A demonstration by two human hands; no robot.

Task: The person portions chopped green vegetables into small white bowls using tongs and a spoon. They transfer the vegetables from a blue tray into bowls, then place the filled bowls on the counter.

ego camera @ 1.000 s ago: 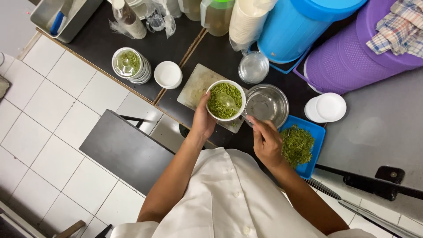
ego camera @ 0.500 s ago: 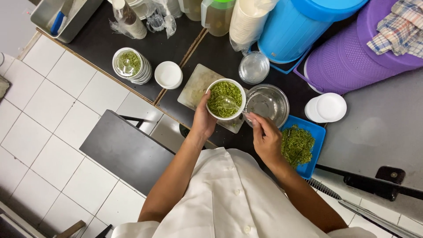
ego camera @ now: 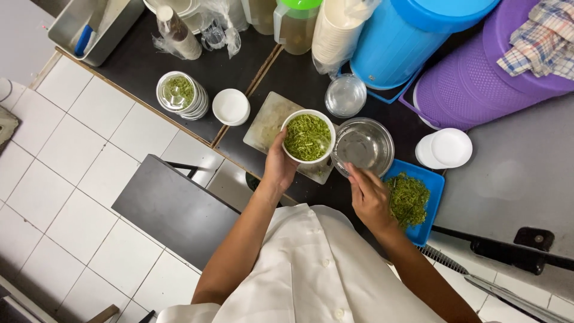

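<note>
left hand (ego camera: pixel 280 168) cups the near side of a white bowl (ego camera: pixel 308 136), fingers wrapped round its wall, and holds it over a pale cutting board (ego camera: pixel 269 122) on the dark table (ego camera: pixel 239 72). that bowl is the landmark: it is heaped nearly to the rim with chopped green herbs (ego camera: pixel 307 137), so its filling looks about done. well to its left stands a short stack of clear-lidded bowls (ego camera: pixel 181 95) already holding greens, and between that stack and the held bowl sits an empty white bowl (ego camera: pixel 231 107), so at least one portion appears left to fill. just right of the held bowl is a steel bowl (ego camera: pixel 363 145), which looks empty, with a clear lid (ego camera: pixel 345 95) beyond it. right hand (ego camera: pixel 371 200) hovers at the steel bowl's near rim, fingers drawn loosely together; whether it pinches any herbs i cannot tell. further right, a blue tray (ego camera: pixel 431 179) carries a loose pile of more chopped greens (ego camera: pixel 408 197), the supply not yet portioned. right of that are stacked white lids (ego camera: pixel 445 148). behind the bowl crowd a blue bucket (ego camera: pixel 412 33), a purple basket (ego camera: pixel 472 78) with a checked cloth (ego camera: pixel 538 42), a stack of cups (ego camera: pixel 338 30) and a jug (ego camera: pixel 293 24), leaving little free room.
</note>
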